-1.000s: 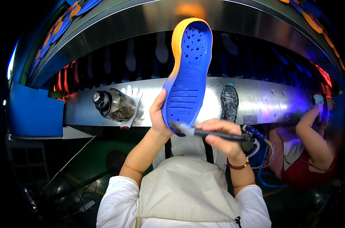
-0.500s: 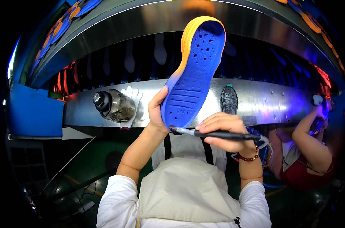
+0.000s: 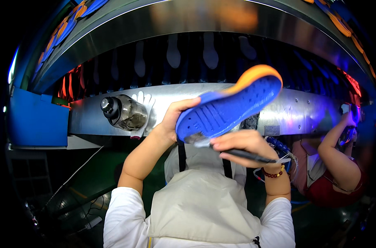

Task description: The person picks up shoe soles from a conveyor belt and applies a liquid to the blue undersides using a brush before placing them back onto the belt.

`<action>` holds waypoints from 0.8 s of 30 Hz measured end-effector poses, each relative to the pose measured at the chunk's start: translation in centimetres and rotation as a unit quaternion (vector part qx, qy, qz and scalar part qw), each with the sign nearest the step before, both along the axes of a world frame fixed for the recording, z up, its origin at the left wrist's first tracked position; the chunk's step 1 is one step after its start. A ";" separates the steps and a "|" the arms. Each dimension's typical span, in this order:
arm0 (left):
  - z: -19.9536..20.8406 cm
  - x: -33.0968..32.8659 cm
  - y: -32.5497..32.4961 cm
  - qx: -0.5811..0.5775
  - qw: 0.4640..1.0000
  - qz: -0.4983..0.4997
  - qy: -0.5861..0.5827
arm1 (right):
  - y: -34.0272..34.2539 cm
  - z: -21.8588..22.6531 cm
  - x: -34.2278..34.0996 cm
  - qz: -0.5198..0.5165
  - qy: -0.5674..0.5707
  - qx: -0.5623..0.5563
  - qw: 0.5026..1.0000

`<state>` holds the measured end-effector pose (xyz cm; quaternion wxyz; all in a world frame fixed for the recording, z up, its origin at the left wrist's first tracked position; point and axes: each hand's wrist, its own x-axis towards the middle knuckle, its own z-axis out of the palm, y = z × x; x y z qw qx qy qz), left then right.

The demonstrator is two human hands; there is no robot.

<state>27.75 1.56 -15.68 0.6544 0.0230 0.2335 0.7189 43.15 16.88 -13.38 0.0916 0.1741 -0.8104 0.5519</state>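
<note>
A blue shoe sole [image 3: 225, 110] with an orange rim is tilted in the air over the metal ledge, its far end pointing up to the right. My left hand [image 3: 175, 117] is closed on its near left end, thumb along the edge. In my right hand [image 3: 248, 145] is a brush with a black handle [image 3: 254, 156]. The brush's bristles [image 3: 195, 138] touch the sole's inner face at the near end, blurred by motion. Behind the sole, a dark sole-shaped piece [image 3: 251, 120] lies on the ledge, mostly hidden.
The metal ledge [image 3: 285, 111] runs across in front of me. On its left stand a dark bottle [image 3: 132, 112] and a white glove [image 3: 148, 108]. Beyond it, pale sole shapes [image 3: 173, 51] line a dark opening. At the right, another person's arm [image 3: 335, 134] reaches to the ledge.
The sole has swung clockwise and tilted, its far end now lower and further right. The brush has stayed at the near end. The dark piece on the ledge has become mostly covered.
</note>
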 end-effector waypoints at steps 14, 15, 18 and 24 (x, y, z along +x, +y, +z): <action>1.1 0.0 -1.5 -0.181 0.954 -0.161 0.177 | 2.4 2.5 0.6 0.151 -0.099 0.199 0.963; 1.1 0.1 -1.7 -0.172 0.961 -0.150 0.157 | 3.0 2.6 0.6 0.138 -0.093 0.150 0.975; 1.5 0.2 -1.5 -0.154 0.966 -0.140 0.151 | 4.1 1.7 0.5 0.063 -0.084 0.095 0.990; 0.8 0.1 -1.9 -0.187 0.955 -0.132 0.189 | 4.5 3.1 0.9 0.105 -0.136 0.240 0.955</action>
